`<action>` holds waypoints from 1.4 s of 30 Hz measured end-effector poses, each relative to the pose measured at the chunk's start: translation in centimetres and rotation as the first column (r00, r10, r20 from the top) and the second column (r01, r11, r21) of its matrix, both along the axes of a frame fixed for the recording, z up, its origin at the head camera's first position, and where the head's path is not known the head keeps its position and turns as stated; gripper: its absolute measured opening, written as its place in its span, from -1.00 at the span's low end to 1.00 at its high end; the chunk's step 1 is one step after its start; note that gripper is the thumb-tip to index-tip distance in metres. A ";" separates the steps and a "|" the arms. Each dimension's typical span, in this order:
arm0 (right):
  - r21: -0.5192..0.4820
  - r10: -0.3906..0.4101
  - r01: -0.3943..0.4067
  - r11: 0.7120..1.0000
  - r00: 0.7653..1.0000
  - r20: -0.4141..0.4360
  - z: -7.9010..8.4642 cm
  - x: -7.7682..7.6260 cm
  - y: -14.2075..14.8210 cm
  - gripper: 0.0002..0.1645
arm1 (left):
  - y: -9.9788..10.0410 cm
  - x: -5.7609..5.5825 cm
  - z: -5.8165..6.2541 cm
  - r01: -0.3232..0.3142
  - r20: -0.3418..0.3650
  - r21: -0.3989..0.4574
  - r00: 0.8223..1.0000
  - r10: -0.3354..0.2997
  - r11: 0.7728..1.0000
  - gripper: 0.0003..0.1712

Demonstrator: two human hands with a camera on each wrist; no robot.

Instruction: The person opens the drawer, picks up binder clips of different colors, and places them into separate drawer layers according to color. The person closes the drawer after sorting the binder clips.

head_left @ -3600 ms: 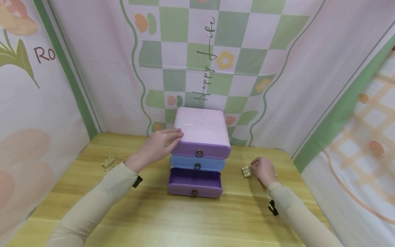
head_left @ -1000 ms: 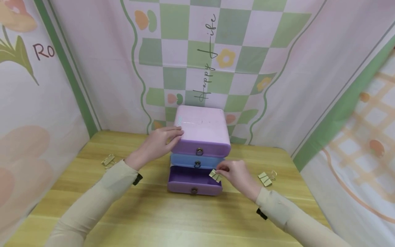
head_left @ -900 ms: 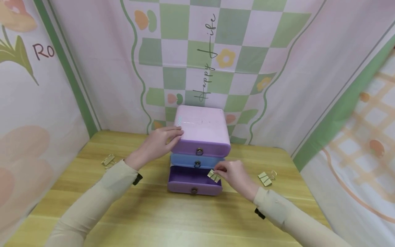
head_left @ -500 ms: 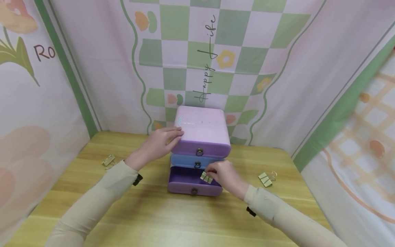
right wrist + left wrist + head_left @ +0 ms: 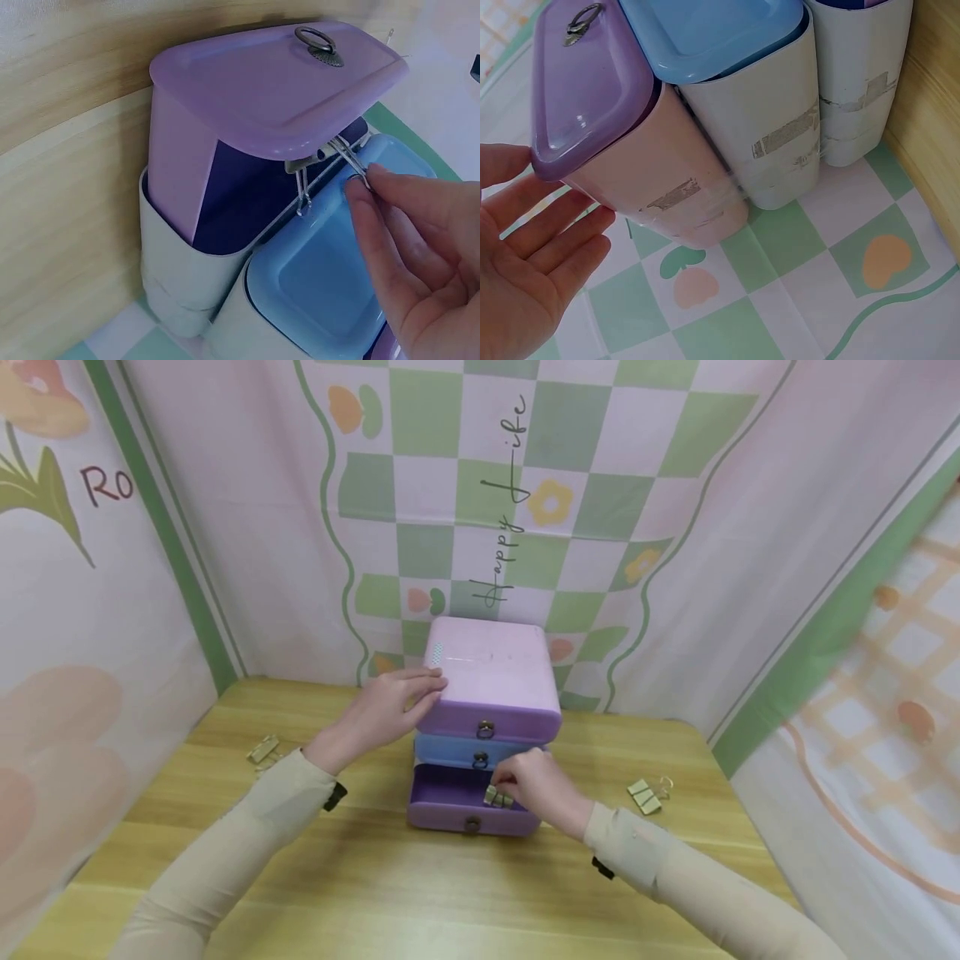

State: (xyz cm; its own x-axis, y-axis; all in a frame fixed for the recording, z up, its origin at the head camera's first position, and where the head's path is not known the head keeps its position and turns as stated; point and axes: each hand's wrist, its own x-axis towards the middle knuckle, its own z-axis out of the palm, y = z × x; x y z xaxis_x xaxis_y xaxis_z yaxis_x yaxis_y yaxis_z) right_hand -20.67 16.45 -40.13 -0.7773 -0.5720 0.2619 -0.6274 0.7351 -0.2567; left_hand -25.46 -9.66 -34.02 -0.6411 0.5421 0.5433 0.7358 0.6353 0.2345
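A small drawer unit [image 5: 491,668] with a pink top stands at the back of the table, its lowest purple drawer [image 5: 438,818] pulled out. My left hand [image 5: 378,703] rests with fairly straight fingers on the unit's top left corner; in the left wrist view its fingers touch the pink casing [image 5: 671,169]. With thumb and finger, my right hand [image 5: 542,783] pinches a gold binder clip [image 5: 496,797] over the pulled-out drawer. The right wrist view shows the clip [image 5: 302,164] held by one wire handle, just inside the drawer front [image 5: 247,90].
One more binder clip [image 5: 643,796] lies on the wooden table [image 5: 420,893] to the right. At the left lies a binder clip [image 5: 264,749], partly behind my left sleeve. The middle blue drawer [image 5: 450,752] is pushed in. A patterned cloth [image 5: 427,485] hangs behind.
My right hand has picked up a binder clip from the right of the table and carried it left, then slightly down, to the lowest drawer. The left hand has stayed on the unit.
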 end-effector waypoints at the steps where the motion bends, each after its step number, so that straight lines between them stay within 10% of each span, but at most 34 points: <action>1: 0.002 0.001 -0.001 1.000 1.000 0.015 0.0 0.0 -0.1 -0.92 | 0.0 0.0 0.0 0.001 -0.002 0.001 1.000 -0.001 1.000 -0.66; 42: 0.028 0.030 -0.033 0.999 0.995 0.092 -1.0 -1.6 -1.8 -0.90 | -0.1 0.1 0.1 0.000 0.019 -0.005 1.000 0.000 1.000 -0.65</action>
